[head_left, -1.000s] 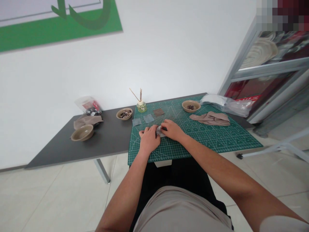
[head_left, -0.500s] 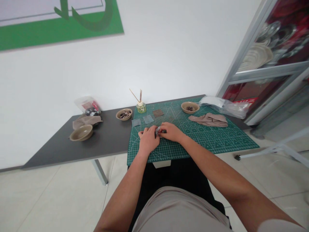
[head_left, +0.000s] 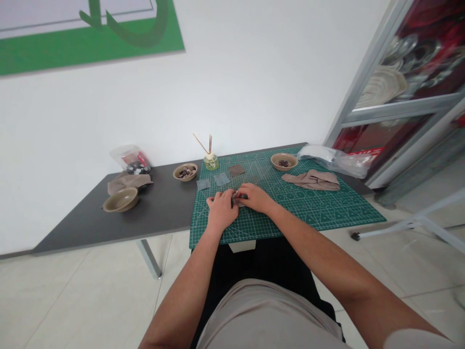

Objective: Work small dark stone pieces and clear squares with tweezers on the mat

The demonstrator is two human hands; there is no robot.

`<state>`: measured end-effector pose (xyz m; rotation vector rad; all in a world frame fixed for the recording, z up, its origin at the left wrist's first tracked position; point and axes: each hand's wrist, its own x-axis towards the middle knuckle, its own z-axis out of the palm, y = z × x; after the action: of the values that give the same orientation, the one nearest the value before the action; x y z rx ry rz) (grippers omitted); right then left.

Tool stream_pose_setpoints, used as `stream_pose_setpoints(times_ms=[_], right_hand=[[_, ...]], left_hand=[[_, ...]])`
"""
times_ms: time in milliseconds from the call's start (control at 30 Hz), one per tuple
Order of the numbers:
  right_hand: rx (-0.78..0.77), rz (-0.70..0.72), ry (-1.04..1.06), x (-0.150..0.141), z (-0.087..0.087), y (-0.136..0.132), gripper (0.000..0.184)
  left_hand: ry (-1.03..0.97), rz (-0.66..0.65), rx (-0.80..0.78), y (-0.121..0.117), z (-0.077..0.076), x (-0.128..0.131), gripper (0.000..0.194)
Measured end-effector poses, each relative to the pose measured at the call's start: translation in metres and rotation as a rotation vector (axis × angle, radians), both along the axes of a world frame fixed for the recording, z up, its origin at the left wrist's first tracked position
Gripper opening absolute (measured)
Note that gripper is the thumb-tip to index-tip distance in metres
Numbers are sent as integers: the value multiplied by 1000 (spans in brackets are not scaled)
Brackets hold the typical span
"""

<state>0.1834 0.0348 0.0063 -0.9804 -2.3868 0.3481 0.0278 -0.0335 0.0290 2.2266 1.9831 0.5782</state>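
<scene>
Both my hands rest together on the green cutting mat (head_left: 308,208). My left hand (head_left: 221,209) and my right hand (head_left: 254,198) pinch a small pale grey piece of fabric (head_left: 238,198) between their fingertips; something dark shows at the pinch, too small to name. Just beyond the hands lie two grey fabric squares (head_left: 212,182) and a brown fabric square (head_left: 236,170) flat on the mat.
A reed diffuser (head_left: 210,159) stands at the mat's far edge. Bowls of dark pieces (head_left: 185,171) (head_left: 284,161) sit behind; an empty bowl (head_left: 121,199) and a bag (head_left: 131,161) lie at the left. Beige cloth (head_left: 312,180) and a plastic bag (head_left: 332,158) are at the right.
My hands stay together pinching the grey fabric piece, with only small finger movement. The view has shifted slightly.
</scene>
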Motion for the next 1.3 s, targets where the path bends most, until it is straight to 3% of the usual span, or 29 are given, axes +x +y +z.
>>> stream_pose_setpoints(times_ms=[100, 233, 367, 533, 733, 867, 967, 1167, 1300], right_hand=[[13, -91, -9, 0, 2, -3, 9], [-8, 15, -3, 1, 2, -4, 8], [15, -98, -1, 0, 1, -3, 9], [20, -1, 26, 0, 3, -5, 9], [50, -46, 122, 2, 6, -12, 14], [28, -70, 60, 8, 2, -16, 34], [41, -36, -38, 10, -1, -17, 51], [137, 7, -257, 6, 9, -13, 29], [103, -199, -154, 11, 20, -1, 28]], left_hand=[[0, -4, 1, 0, 1, 0, 28], [0, -17, 25, 0, -1, -1, 26], [3, -25, 34, 0, -2, -2, 27], [40, -16, 10, -1, -1, 0, 27], [40, -45, 29, 1, -1, -3, 33], [16, -48, 19, 4, -5, -6, 27], [-40, 6, 16, 7, -6, -7, 19], [-325, 125, 92, 9, -7, -15, 12], [-492, 131, 162, 11, -10, -21, 8]])
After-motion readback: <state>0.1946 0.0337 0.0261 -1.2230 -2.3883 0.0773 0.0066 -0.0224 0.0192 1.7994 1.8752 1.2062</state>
